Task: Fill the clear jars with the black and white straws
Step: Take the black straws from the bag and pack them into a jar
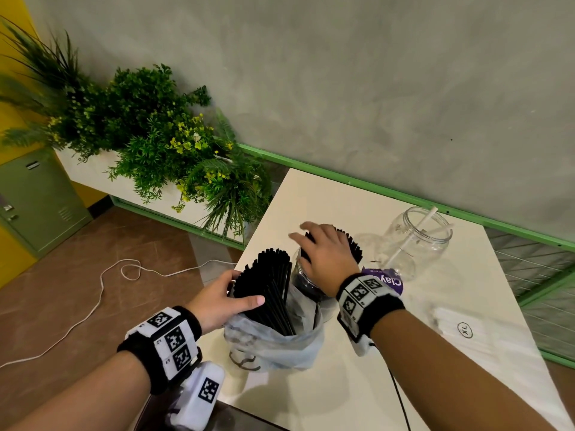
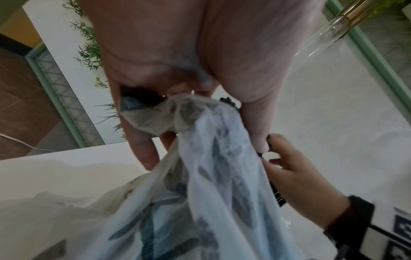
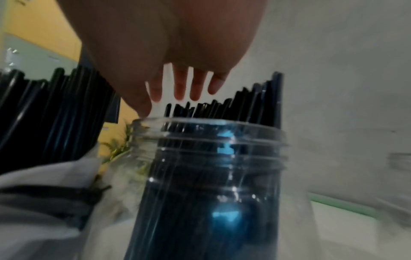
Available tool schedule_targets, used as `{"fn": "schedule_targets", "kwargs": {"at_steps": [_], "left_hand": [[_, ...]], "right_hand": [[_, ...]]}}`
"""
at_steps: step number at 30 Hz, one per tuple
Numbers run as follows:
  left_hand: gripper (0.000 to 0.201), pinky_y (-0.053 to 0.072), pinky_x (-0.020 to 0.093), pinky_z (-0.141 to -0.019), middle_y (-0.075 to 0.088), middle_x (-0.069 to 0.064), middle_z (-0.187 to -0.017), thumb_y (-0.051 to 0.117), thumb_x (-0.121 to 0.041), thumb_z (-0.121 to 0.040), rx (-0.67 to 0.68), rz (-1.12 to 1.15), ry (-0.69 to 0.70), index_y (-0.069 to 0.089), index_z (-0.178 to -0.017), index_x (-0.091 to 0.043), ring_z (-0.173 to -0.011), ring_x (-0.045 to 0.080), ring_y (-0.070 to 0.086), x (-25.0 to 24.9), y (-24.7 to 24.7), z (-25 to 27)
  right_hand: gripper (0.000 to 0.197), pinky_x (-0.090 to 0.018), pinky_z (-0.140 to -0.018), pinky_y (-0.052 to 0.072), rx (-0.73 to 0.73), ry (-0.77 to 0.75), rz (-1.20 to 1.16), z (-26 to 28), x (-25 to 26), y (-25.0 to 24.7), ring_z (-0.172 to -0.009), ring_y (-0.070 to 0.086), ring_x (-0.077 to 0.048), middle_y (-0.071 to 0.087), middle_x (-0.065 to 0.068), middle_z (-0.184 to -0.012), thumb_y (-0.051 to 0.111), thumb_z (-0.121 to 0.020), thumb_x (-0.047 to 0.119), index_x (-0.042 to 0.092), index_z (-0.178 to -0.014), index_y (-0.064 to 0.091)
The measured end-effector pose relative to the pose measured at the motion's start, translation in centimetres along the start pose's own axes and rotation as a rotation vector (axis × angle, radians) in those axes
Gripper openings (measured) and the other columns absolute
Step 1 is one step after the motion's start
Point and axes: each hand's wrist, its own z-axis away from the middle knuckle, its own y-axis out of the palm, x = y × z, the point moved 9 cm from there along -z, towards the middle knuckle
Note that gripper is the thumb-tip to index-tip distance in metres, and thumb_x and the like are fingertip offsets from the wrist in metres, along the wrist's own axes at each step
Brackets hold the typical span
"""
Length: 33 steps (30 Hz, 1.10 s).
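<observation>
Black straws (image 1: 270, 284) bunched in a plastic bag (image 1: 280, 346) on the desk (image 1: 357, 384), left hand (image 1: 221, 303) gripping them; right hand (image 1: 323, 253), fingers spread, hides the near jar (image 3: 211, 176) mouth; wrist views blurred

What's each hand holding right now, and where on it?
The left hand grips the bundle of black straws at mid-length, just above the plastic bag. The right hand holds nothing, its fingers spread over the straws in the jar.
</observation>
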Motion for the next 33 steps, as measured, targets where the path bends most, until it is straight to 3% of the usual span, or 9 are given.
{"fn": "schedule_targets", "kwargs": {"at_steps": [4,8,11,15,19,24,27,30,33], "left_hand": [[0.086,0.048,0.024,-0.084,0.062,-0.009,-0.11,0.079,-0.066,-0.051,0.001,0.0,-0.003,0.048,-0.12,-0.025,-0.102,0.008,0.059,0.1,-0.1,-0.1],[0.073,0.045,0.026,-0.087,0.06,-0.01,-0.111,0.078,-0.055,-0.061,-0.014,-0.021,-0.005,0.047,-0.121,-0.025,-0.105,0.011,0.057,0.1,-0.3,0.0],[0.071,0.046,0.028,-0.09,0.062,-0.006,-0.113,0.079,-0.052,-0.064,-0.012,-0.004,-0.008,0.048,-0.121,-0.023,-0.106,0.012,0.058,0.2,-0.3,0.1],[0.085,0.046,0.03,-0.091,0.061,-0.006,-0.114,0.079,-0.065,-0.054,-0.002,-0.018,-0.011,0.048,-0.122,-0.023,-0.106,0.012,0.058,0.1,-0.3,0.0],[0.099,0.047,0.036,-0.096,0.062,-0.006,-0.114,0.071,-0.075,-0.04,0.006,-0.019,-0.011,0.049,-0.122,-0.024,-0.106,0.013,0.059,0.0,-0.2,-0.1],[0.099,0.048,0.03,-0.092,0.062,-0.008,-0.111,0.069,-0.074,-0.038,0.004,-0.008,-0.006,0.048,-0.121,-0.024,-0.103,0.01,0.059,-0.3,-0.2,0.2],[0.104,0.047,0.026,-0.088,0.062,-0.009,-0.11,0.07,-0.077,-0.034,0.002,-0.003,-0.007,0.047,-0.121,-0.024,-0.103,0.008,0.058,-0.3,-0.2,0.2],[0.112,0.047,0.026,-0.089,0.062,-0.01,-0.111,0.069,-0.084,-0.029,-0.003,-0.002,-0.007,0.048,-0.121,-0.024,-0.103,0.007,0.059,-0.3,-0.3,0.4],[0.111,0.047,0.025,-0.087,0.062,-0.009,-0.112,0.069,-0.083,-0.03,0.0,-0.009,-0.006,0.048,-0.122,-0.024,-0.104,0.008,0.059,-0.2,-0.3,0.5]], "right_hand": [[0.026,-0.041,-0.069,0.051,0.016,-0.13,0.078,-0.4,-0.3,0.8,-0.091,0.048,-0.029,0.061,-0.005,-0.093,0.081,-0.062,0.007,0.014,-0.084,0.069],[0.023,-0.033,-0.07,0.052,-0.023,-0.28,0.045,1.4,-1.7,-0.9,-0.084,0.053,-0.029,0.061,-0.007,-0.088,0.078,-0.065,-0.002,0.008,-0.083,0.069],[0.014,-0.034,-0.071,0.05,-0.097,-0.23,0.001,2.7,-3.9,-1.9,-0.086,0.048,-0.026,0.062,-0.006,-0.089,0.075,-0.074,0.002,0.009,-0.085,0.07],[0.015,-0.044,-0.083,0.048,-0.141,-0.016,-0.007,3.6,-6.3,-2.1,-0.105,0.042,-0.026,0.061,-0.003,-0.11,0.062,-0.085,0.026,0.017,-0.09,0.072],[0.036,-0.049,-0.088,0.045,-0.125,0.069,-0.032,2.5,-5.8,-1.8,-0.116,0.038,-0.03,0.05,-0.01,-0.13,0.068,-0.078,0.008,0.018,-0.111,0.059],[0.049,-0.053,-0.108,0.029,0.279,0.053,0.075,-0.1,-4.8,1.9,-0.139,0.021,-0.032,0.025,0.002,-0.153,0.045,-0.094,0.05,0.041,-0.141,0.033],[0.044,-0.044,-0.093,0.045,0.36,0.117,0.077,-0.6,-5.5,3.2,-0.125,0.038,-0.029,0.037,0.0,-0.14,0.041,-0.096,0.051,0.033,-0.136,0.04],[0.027,-0.04,-0.073,0.049,0.116,0.215,-0.137,-0.8,-6.2,1.7,-0.104,0.049,-0.027,0.044,-0.003,-0.121,0.043,-0.099,0.035,0.017,-0.118,0.049],[0.027,-0.04,-0.075,0.048,0.037,0.268,-0.199,-0.6,-6.8,1.3,-0.102,0.05,-0.028,0.044,-0.005,-0.121,0.043,-0.099,0.032,0.015,-0.119,0.049]]}}
